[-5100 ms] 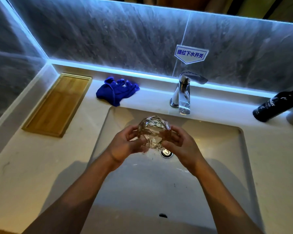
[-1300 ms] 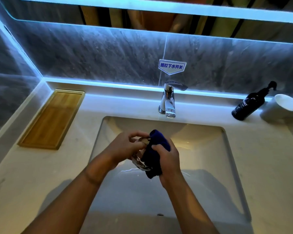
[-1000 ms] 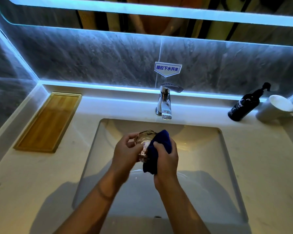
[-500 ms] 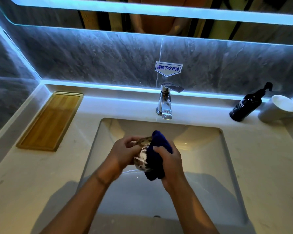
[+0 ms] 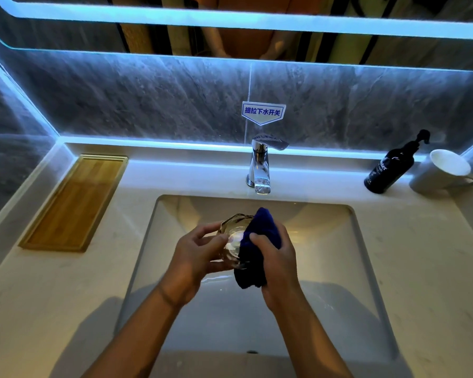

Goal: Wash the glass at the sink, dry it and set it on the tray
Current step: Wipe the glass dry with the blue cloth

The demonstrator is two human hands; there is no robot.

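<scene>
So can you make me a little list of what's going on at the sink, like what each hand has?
left hand: holds clear faceted glass over white sink
right hand: presses dark blue cloth against the glass
chrome tap: no water seen running
wooden tray: on counter, left of sink, nothing on it
black pump bottle: back right, beside white mug

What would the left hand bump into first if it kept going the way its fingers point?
The left hand already touches the glass. Just beyond is the blue cloth in the right hand, though depth is unclear.
</scene>
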